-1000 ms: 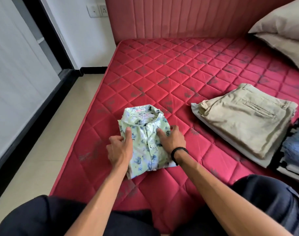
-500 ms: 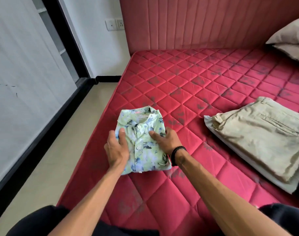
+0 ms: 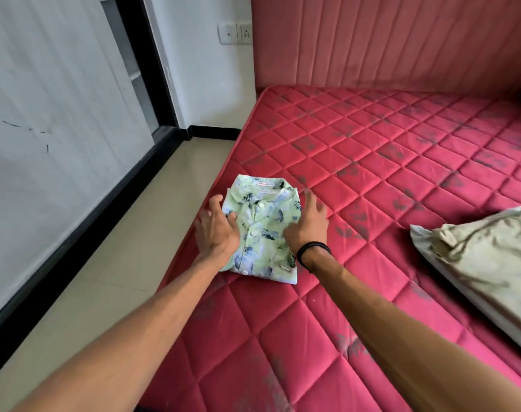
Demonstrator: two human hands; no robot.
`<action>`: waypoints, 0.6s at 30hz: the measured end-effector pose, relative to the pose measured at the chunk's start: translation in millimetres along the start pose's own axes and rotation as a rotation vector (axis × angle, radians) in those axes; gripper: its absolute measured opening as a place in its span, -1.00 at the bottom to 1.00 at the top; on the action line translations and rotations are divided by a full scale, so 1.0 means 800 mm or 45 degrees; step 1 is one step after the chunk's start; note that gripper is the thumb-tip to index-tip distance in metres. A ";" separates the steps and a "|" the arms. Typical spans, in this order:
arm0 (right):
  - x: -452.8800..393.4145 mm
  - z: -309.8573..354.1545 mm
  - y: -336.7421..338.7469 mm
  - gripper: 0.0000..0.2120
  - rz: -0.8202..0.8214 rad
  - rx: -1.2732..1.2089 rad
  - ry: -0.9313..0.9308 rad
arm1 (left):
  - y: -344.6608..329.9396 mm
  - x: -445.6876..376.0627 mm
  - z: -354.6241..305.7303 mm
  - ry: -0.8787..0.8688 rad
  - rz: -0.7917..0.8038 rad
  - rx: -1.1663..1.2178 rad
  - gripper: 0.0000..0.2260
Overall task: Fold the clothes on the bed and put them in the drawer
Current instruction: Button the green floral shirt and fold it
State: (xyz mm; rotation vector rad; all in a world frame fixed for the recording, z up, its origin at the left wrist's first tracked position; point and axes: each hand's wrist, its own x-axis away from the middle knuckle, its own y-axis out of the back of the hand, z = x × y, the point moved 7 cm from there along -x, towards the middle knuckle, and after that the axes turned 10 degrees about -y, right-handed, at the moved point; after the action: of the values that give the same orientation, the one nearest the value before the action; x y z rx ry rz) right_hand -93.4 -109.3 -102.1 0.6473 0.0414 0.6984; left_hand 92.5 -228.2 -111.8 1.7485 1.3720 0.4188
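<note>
Two hands reach fwd: left hand point(image 3: 216, 230) spread open w/ fingers at the left edge of one folded shirt point(image 3: 263, 230), right hand point(image 3: 308, 226) also open, fingers splayed over its right edge. One red mattress point(image 3: 372, 179) holds the shirt near its left side, plus one stack of folded trousers point(image 3: 485, 263) at far right. One black wristband point(image 3: 312, 251) on the right wrist.

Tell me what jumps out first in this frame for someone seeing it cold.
The folded floral shirt near the left edge of the red quilted mattress, with the left hand at its left side and the right hand at its right, fingers spread. Folded beige trousers lie at the right edge of view, and a padded red headboard stands behind.
</note>
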 end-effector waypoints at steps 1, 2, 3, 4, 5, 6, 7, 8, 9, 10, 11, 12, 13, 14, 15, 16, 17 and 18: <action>0.004 0.017 0.000 -0.14 -0.055 0.132 0.168 | 0.010 -0.003 -0.012 -0.151 -0.098 -0.052 -0.57; 0.009 0.034 -0.002 -0.11 -0.084 0.253 0.353 | 0.017 -0.006 -0.026 -0.334 -0.167 -0.119 -0.57; 0.014 0.046 -0.009 -0.10 -0.070 0.374 0.496 | 0.018 -0.009 -0.040 -0.519 -0.176 -0.184 -0.57; 0.017 0.052 -0.016 -0.10 -0.043 0.478 0.584 | 0.012 -0.009 -0.053 -0.674 -0.132 -0.236 -0.55; 0.019 0.051 -0.022 -0.13 -0.016 0.560 0.612 | 0.004 -0.004 -0.064 -0.774 -0.051 -0.270 -0.53; 0.022 0.048 -0.026 -0.20 -0.004 0.602 0.612 | -0.005 0.004 -0.070 -0.814 0.036 -0.279 -0.49; 0.025 0.041 -0.028 -0.29 -0.002 0.613 0.593 | -0.015 0.015 -0.071 -0.820 0.113 -0.273 -0.46; 0.028 0.034 -0.030 -0.40 -0.005 0.617 0.581 | -0.024 0.024 -0.068 -0.803 0.175 -0.257 -0.42; 0.031 0.024 -0.034 -0.49 0.015 0.643 0.567 | -0.032 0.032 -0.063 -0.775 0.242 -0.254 -0.38; 0.032 0.015 -0.037 -0.58 0.044 0.681 0.558 | -0.038 0.037 -0.058 -0.740 0.327 -0.271 -0.37; 0.034 0.006 -0.039 -0.65 0.087 0.709 0.552 | -0.042 0.042 -0.054 -0.704 0.410 -0.299 -0.39; 0.035 0.000 -0.039 -0.70 0.135 0.710 0.550 | -0.044 0.042 -0.054 -0.669 0.477 -0.334 -0.43; 0.042 -0.003 -0.031 -0.71 0.187 0.698 0.543 | -0.043 0.044 -0.060 -0.637 0.541 -0.377 -0.45; 0.047 -0.006 -0.025 -0.68 0.242 0.688 0.546 | -0.042 0.045 -0.069 -0.604 0.590 -0.416 -0.47; 0.053 -0.006 -0.014 -0.63 0.289 0.689 0.542 | -0.039 0.046 -0.083 -0.571 0.618 -0.441 -0.48; 0.061 -0.009 0.003 -0.59 0.320 0.685 0.527 | -0.037 0.051 -0.100 -0.554 0.631 -0.456 -0.49; 0.068 -0.009 0.021 -0.58 0.329 0.697 0.515 | -0.034 0.058 -0.117 -0.565 0.613 -0.460 -0.51; 0.079 -0.013 0.047 -0.58 0.313 0.715 0.511 | -0.030 0.072 -0.142 -0.610 0.571 -0.445 -0.54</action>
State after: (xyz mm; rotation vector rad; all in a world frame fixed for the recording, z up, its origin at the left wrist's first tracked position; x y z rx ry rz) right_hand -69.0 -43.3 -78.0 1.0502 0.5518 1.0608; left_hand 17.8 -128.2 -77.9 1.7064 0.5306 0.4145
